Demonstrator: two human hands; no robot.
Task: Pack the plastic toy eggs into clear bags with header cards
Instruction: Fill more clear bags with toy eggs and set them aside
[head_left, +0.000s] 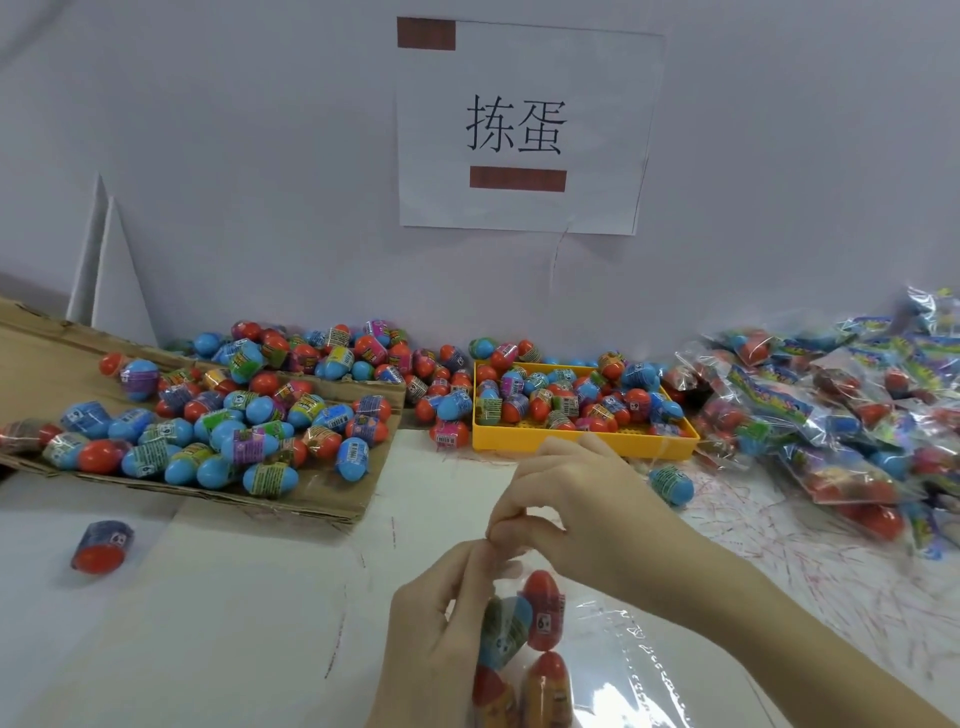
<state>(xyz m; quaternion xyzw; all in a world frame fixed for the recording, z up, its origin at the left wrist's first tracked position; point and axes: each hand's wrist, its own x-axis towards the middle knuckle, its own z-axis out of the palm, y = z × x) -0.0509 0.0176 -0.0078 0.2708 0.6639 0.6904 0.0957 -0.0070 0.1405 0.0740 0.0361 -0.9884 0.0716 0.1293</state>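
Both your hands are pinching the mouth of one clear bag. Left hand has thumb and fingers curled on the near side of the opening; right hand nips the top edge just above it, fingertips almost touching the left ones. Neither hand is free.

Directly below the grip: the bag hangs with a red egg and a blue egg up top, more underneath, partly cut off by the frame edge, so I can't give an exact count. Looks loaded or close to it. No header card visible at the pinch, so I'd judge that step not yet done, though your fingers hide the edge.

Status overall:
- Done: heap of finished bags well to the right of your grip, coloured cards on them.
- Left: plenty. Yellow tray just beyond your right hand is still full. Cardboard sheet beyond and left of the grip carries a big spread of loose eggs; more are piled against the wall behind.
- Strays: one blue egg on its own just right of your right hand, one red-bottomed egg far left.

Rough call: well short of halfway on the stock in view. Current bag needs closing and carding before it joins the heap.
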